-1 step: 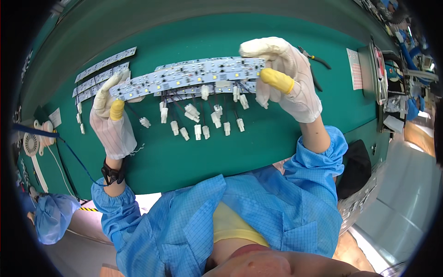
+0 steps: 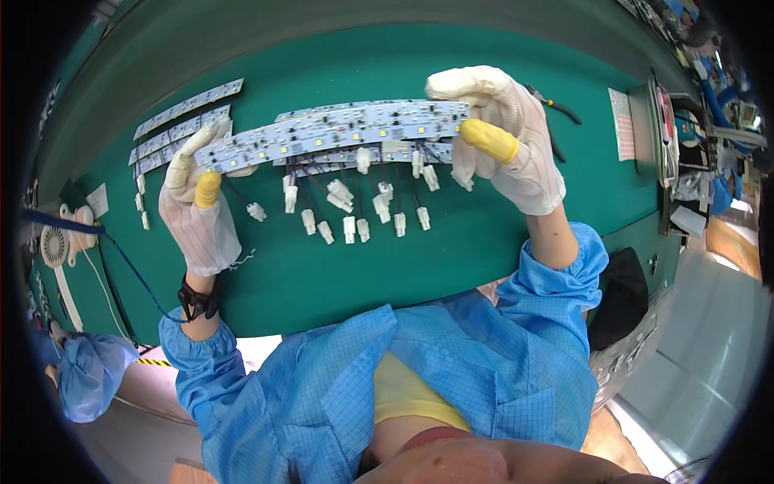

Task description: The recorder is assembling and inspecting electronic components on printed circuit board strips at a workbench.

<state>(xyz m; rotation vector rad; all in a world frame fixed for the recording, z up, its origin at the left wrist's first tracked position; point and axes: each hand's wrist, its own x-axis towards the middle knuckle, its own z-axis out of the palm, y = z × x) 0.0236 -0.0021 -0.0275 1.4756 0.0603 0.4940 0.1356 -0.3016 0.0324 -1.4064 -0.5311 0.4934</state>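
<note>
A long white LED circuit board (image 2: 339, 133) is stretched between my two gloved hands, its component side with small yellow LEDs turned up. My left hand (image 2: 200, 216) pinches the left end with thumb and fingers, a yellow cot on the thumb. At the right end, my right hand (image 2: 520, 161) grips the board the same way, also with a yellow thumb cot. Beneath it lie more LED boards (image 2: 439, 152), partly hidden by the held one. Their dark wires end in several white plug connectors (image 2: 340, 194) on the mat. One connector (image 2: 255, 211) hangs or lies near my left hand.
More LED boards (image 2: 189, 97) lie at the left on the green mat (image 2: 363, 274). Dark pliers (image 2: 562, 110) rest beyond my right hand, near a printed sheet (image 2: 621, 123). A small fan (image 2: 55, 246) stands far left. A blue cord (image 2: 133, 273) runs to my left wristband (image 2: 196, 302).
</note>
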